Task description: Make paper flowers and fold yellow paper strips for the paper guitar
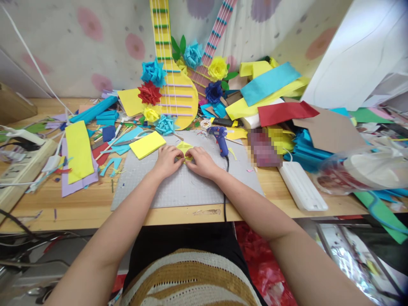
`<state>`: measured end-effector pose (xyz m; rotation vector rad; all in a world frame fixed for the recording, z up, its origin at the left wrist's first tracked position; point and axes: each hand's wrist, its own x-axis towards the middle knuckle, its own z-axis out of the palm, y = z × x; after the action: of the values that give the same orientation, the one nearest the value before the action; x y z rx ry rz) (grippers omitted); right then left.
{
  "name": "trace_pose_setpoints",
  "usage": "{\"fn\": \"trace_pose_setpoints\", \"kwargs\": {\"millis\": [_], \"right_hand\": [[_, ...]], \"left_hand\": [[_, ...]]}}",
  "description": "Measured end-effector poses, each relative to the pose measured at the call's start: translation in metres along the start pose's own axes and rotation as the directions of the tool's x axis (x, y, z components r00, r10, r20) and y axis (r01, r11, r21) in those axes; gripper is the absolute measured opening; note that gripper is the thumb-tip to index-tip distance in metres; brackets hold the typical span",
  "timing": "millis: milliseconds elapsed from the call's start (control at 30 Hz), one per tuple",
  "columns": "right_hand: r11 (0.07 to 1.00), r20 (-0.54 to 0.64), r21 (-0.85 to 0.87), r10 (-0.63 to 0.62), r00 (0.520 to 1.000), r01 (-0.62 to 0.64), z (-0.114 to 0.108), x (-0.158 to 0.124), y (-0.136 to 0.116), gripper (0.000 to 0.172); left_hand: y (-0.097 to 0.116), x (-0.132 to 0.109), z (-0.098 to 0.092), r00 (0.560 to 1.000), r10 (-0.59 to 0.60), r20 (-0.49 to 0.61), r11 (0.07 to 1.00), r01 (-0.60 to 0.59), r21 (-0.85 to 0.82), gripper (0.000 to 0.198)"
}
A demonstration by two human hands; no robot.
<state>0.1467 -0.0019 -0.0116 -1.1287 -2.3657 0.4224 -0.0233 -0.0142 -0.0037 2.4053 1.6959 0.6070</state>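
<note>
Between my two hands lies a small folded piece of yellow paper (pixel 185 147), partly hidden by the fingers. My left hand (pixel 168 161) pinches its left side, and my right hand (pixel 200 161) pinches the right side, thumbs close together. Both rest low over a grey cutting mat (pixel 191 191). A stack of yellow paper (pixel 147 145) is just left of my left hand. Right of my right hand stands a blue glue gun (pixel 219 139), its black cord running down over the table edge.
Behind the mat, a yellow paper guitar (pixel 181 93) with paper flowers leans at the curtain. Scissors (pixel 137 137) and paper scraps lie left. Coloured sheets (pixel 270 85) pile up at right, near a white power strip (pixel 302 187). Another power strip (pixel 19 165) stands far left.
</note>
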Motion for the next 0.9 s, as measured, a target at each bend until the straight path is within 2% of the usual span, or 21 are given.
{"fn": "trace_pose_setpoints", "kwargs": {"millis": [200,400,567,900], "right_hand": [[1.000,0.040,0.001,0.027,0.999,-0.027,-0.004,0.000,-0.004,0.018],[0.999,0.059,0.010,0.049,0.997,-0.049,-0.005,0.000,-0.005,0.022],[0.997,0.071,0.005,0.072,0.995,-0.073,-0.004,0.000,-0.005,0.023],[0.998,0.076,-0.008,0.063,0.995,-0.062,-0.003,0.000,-0.004,0.023]], "left_hand": [[-0.002,-0.003,0.001,1.000,0.007,0.004,1.000,-0.007,-0.011,0.011],[-0.002,-0.002,0.003,0.999,-0.033,-0.002,0.999,0.033,-0.005,0.016],[-0.003,-0.001,0.004,0.998,-0.068,-0.006,0.998,0.068,-0.004,0.012],[-0.012,0.000,0.005,0.998,-0.056,-0.014,0.997,0.056,-0.049,0.038]]}}
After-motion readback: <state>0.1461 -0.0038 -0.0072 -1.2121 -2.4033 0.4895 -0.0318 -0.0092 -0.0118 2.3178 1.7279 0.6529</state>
